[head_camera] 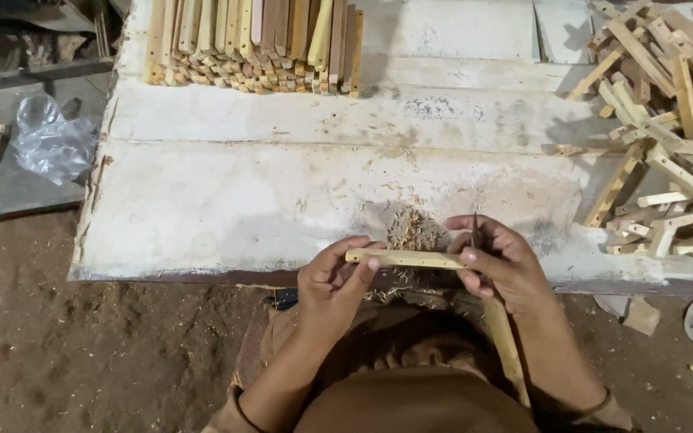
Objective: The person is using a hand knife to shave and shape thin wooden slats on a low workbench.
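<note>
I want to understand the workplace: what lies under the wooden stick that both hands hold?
Under the stick, a small pile of shavings lies on the white board. The hands hide what is beneath its ends.

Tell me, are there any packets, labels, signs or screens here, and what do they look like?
Clear plastic bag: crumpled, see-through, lying on the grey ledge left of the white board.
No labels, signs or screens show anywhere.

I see a whitewashed plank bench [282, 184] on a brown dirt floor [82, 345]; clear plastic bag [50, 140] lies left
</note>
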